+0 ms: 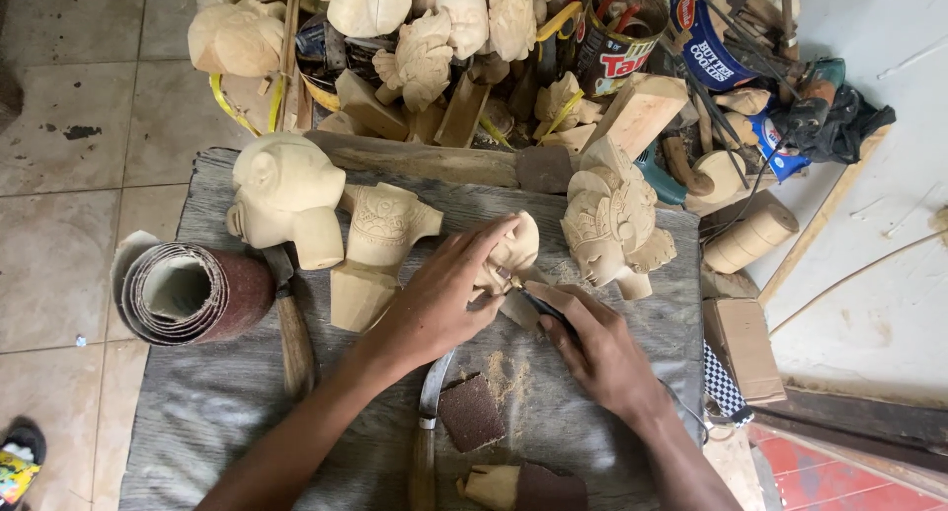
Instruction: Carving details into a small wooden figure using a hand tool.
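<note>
Two hands meet on one small pale wood carving (513,249), which lies just left of the ornate crowned head carving (612,225) on the grey cloth (217,402). My left hand (439,304) wraps it from below, seemingly to steady it; my right hand (592,348) is closed on a dark-handled carving knife (538,304), its tip touching the carving's lower edge. Its long axis runs diagonally, rounded top pointing away and right. Sawdust (504,373) lies below the crowned head, toward me.
</note>
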